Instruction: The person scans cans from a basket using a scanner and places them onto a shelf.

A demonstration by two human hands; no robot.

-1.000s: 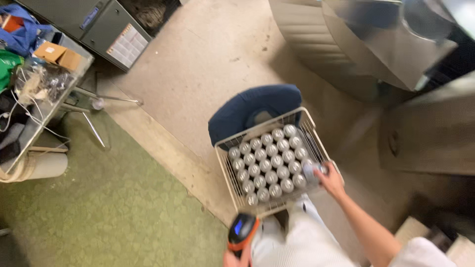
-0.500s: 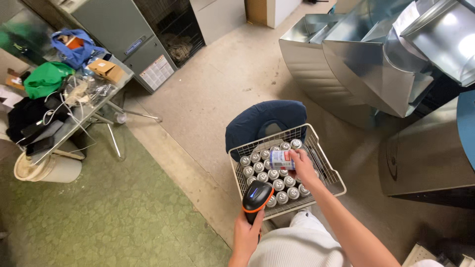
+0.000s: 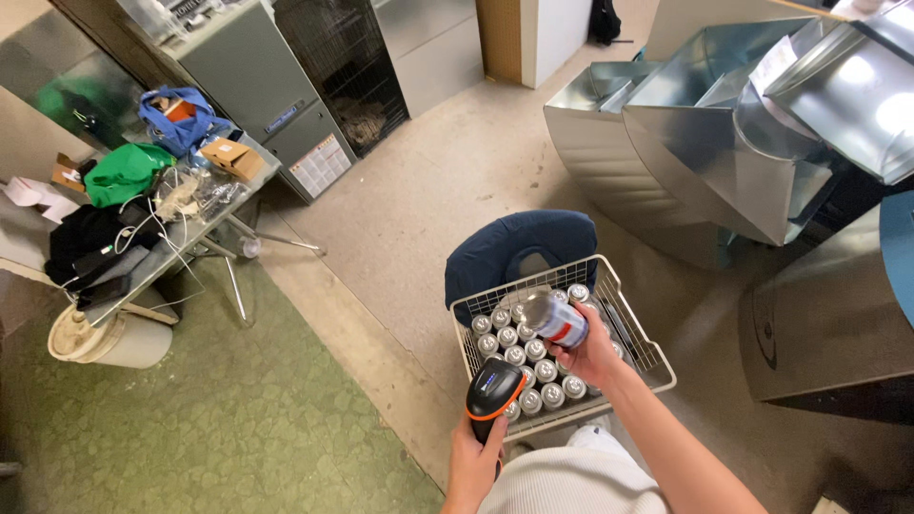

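My right hand point(image 3: 592, 359) holds a silver can point(image 3: 552, 319) with a red and blue label, lifted just above a white wire basket point(image 3: 644, 334). Several more silver cans point(image 3: 519, 352) stand upright in that basket. My left hand point(image 3: 473, 461) grips an orange and black handheld scanner point(image 3: 493, 390), its head tilted toward the raised can, at the basket's near left corner. The basket rests on a dark blue chair point(image 3: 514, 246) in front of my lap.
Large sheet-metal duct pieces point(image 3: 724, 143) stand at the right. A cluttered glass table point(image 3: 162, 228) with bags, a box and cables is at the left, beside a white bucket point(image 3: 109, 338). Grey cabinets point(image 3: 276, 105) line the back. Green flooring lies at lower left.
My right hand moved from the basket's right edge, took a can and lifted it out. My left hand brought the scanner up toward it. The view tilted upward.
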